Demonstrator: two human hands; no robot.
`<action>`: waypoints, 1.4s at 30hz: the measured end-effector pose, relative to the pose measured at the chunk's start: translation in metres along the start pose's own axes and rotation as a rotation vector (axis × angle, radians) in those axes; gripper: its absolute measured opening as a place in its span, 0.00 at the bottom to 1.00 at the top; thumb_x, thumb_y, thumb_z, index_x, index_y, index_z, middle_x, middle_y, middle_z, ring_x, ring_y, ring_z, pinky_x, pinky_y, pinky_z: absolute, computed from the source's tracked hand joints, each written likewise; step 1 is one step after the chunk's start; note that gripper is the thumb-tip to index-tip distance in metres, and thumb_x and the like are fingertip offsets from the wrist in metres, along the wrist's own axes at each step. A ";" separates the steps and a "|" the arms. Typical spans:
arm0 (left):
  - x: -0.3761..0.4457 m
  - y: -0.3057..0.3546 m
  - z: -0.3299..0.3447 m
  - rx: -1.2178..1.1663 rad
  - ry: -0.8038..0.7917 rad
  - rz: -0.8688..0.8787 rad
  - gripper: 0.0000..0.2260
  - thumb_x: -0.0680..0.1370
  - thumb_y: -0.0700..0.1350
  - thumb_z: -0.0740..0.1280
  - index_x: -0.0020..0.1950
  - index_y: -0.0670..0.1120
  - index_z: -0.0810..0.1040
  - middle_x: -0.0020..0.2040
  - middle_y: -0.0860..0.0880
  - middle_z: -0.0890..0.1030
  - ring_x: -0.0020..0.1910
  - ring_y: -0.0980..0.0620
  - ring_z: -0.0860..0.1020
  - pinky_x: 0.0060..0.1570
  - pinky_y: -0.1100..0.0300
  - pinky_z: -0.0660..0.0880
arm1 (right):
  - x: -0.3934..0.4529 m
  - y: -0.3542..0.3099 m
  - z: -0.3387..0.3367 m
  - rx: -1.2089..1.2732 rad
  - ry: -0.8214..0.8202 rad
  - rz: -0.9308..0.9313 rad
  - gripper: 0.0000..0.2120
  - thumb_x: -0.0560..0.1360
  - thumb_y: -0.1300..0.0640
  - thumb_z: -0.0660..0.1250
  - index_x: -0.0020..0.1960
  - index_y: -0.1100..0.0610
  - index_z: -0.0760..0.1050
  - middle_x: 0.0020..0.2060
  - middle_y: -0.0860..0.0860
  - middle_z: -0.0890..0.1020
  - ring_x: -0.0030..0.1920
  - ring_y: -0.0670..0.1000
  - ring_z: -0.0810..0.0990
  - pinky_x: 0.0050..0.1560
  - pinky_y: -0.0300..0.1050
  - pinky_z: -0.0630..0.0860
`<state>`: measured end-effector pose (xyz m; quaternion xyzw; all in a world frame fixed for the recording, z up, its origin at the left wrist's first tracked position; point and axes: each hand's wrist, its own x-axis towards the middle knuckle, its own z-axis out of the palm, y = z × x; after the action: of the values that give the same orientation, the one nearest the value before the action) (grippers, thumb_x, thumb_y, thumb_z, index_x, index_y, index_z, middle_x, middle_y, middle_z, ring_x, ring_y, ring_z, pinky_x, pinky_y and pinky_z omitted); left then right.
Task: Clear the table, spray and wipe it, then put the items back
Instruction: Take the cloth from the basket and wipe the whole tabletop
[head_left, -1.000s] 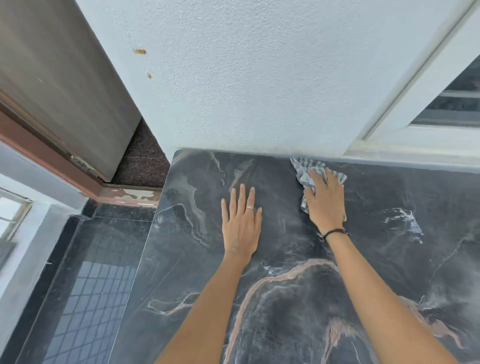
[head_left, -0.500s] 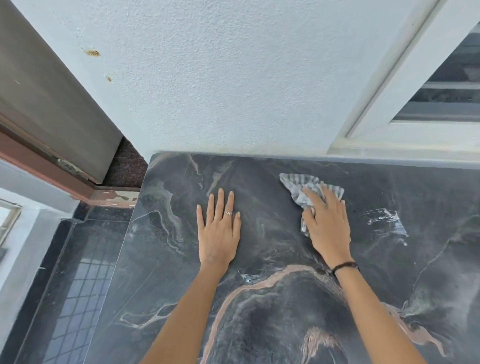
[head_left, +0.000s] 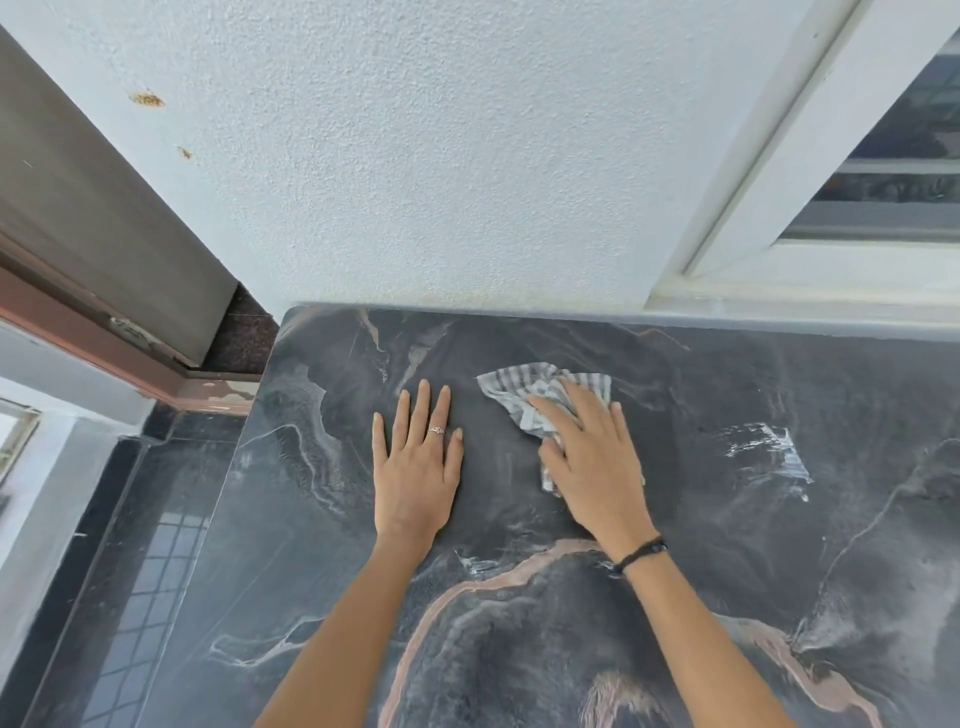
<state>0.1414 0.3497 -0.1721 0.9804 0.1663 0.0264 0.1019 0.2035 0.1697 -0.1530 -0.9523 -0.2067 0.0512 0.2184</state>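
Note:
A dark marble table (head_left: 727, 519) with pinkish veins fills the lower view, its back edge against a white wall. My left hand (head_left: 415, 467) lies flat on the top with straight fingers and a ring. Just to its right, my right hand (head_left: 587, 467) presses a grey-and-white checked cloth (head_left: 530, 392) flat onto the marble. The cloth sticks out beyond the fingertips towards the wall. Wet streaks (head_left: 769, 447) glisten on the surface right of the cloth.
A textured white wall (head_left: 441, 182) rises behind the table. A white window frame (head_left: 779, 234) is at the upper right. A brown door (head_left: 93, 218) and dark tiled floor (head_left: 130, 597) lie beyond the table's left edge.
My right hand has drawn the cloth back from the wall edge towards me and slightly left. My left hand stays flat on the marble.

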 end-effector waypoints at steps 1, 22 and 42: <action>0.000 0.000 0.000 -0.002 0.000 -0.004 0.26 0.78 0.56 0.40 0.75 0.52 0.53 0.76 0.50 0.55 0.76 0.50 0.51 0.73 0.48 0.44 | -0.001 0.016 -0.009 -0.003 0.016 0.053 0.21 0.79 0.55 0.56 0.71 0.43 0.62 0.75 0.48 0.57 0.76 0.49 0.52 0.74 0.51 0.42; -0.001 0.001 -0.003 -0.013 -0.016 -0.005 0.28 0.77 0.57 0.39 0.75 0.52 0.54 0.76 0.50 0.55 0.76 0.50 0.51 0.73 0.48 0.45 | -0.040 0.048 -0.021 0.014 0.029 0.065 0.20 0.79 0.56 0.53 0.70 0.45 0.64 0.74 0.50 0.60 0.75 0.50 0.54 0.74 0.51 0.45; -0.007 0.122 0.013 -0.100 -0.015 0.267 0.22 0.80 0.55 0.45 0.74 0.54 0.57 0.76 0.50 0.57 0.75 0.50 0.53 0.73 0.52 0.43 | -0.109 0.117 -0.051 0.055 0.100 0.185 0.22 0.77 0.52 0.50 0.70 0.46 0.64 0.74 0.49 0.59 0.75 0.49 0.53 0.74 0.47 0.43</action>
<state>0.1755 0.2322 -0.1593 0.9877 0.0321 0.0407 0.1475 0.1575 0.0079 -0.1575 -0.9623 -0.1052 0.0292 0.2491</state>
